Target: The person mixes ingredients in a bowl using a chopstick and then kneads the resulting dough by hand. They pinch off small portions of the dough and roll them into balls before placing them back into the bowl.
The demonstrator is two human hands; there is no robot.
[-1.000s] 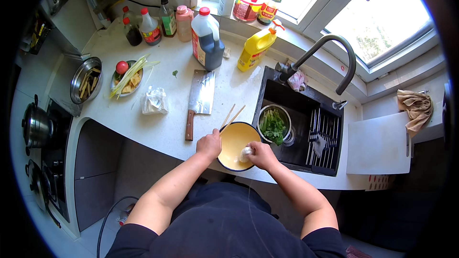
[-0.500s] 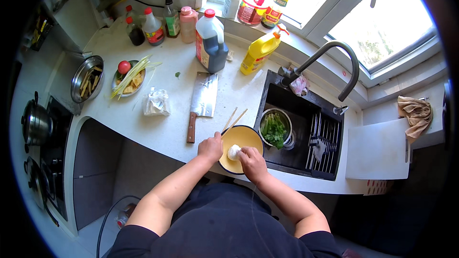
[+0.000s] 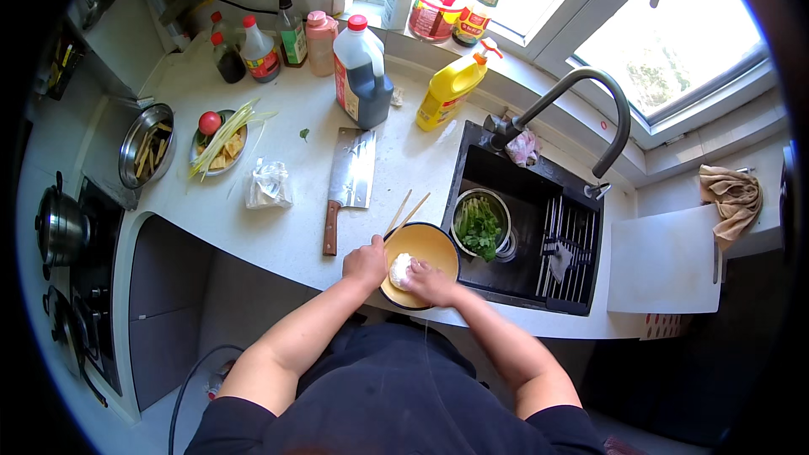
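Observation:
My left hand (image 3: 366, 262) is closed at the left rim of a pale yellow bowl (image 3: 435, 244) with a dark edge. A pair of wooden chopsticks (image 3: 408, 215) sticks out past the far rim, their near ends running in at that hand; whether its fingers also grip them is hidden. My right hand (image 3: 431, 284) is inside the bowl, its fingertips closed against a crumpled soft white wad (image 3: 400, 270) at the left of the bowl. To the left of the bowl lies a cleaver (image 3: 350, 170) with a wooden handle.
The sink (image 3: 539, 286) on the right holds a pot of green leaves (image 3: 478, 223). A crumpled white plastic bag (image 3: 269, 184), a plate with scallion strips (image 3: 227, 143) and a steel pot (image 3: 147, 145) stand left. Behind are a large jug (image 3: 361, 72) and a yellow bottle (image 3: 451, 91).
My right hand has moved left within the bowl, taking the white wad toward the left side. It now lies flatter over the wad. The view has shifted slightly; my left hand stays at the rim.

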